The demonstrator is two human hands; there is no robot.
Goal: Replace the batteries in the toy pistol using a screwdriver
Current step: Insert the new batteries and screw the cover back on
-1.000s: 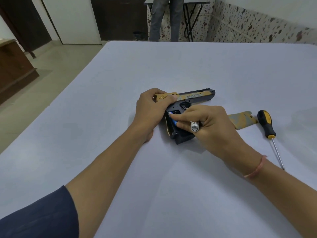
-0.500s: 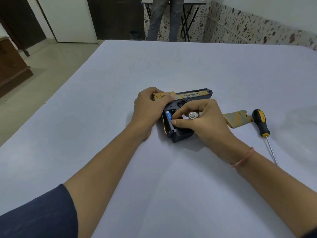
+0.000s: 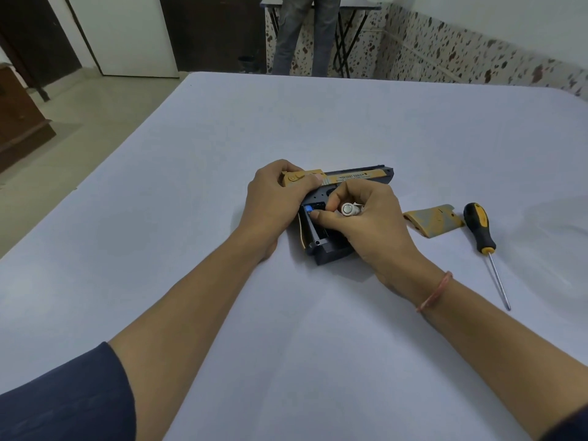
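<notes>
A black and gold toy pistol [image 3: 356, 176] lies on its side on the white table [image 3: 318, 122], its grip facing me with the battery bay open. My left hand [image 3: 273, 198] grips the rear of the pistol and pins it down. My right hand [image 3: 366, 224] holds a silver battery [image 3: 349, 209] curled in its fingers, while its thumb and forefinger pinch at a blue battery [image 3: 308, 210] inside the bay. The gold battery cover [image 3: 432, 219] lies to the right. A screwdriver [image 3: 480, 229] with a black and yellow handle lies beyond it.
The table's left edge drops to a tiled floor. A person stands by a folding table [image 3: 318, 3] at the far wall. A dark wooden cabinet [image 3: 19, 122] stands at the far left.
My right hand has shifted up along the grip, its fingertips moving to the upper end of the battery bay. The silver battery turned with it. My left hand stayed put.
</notes>
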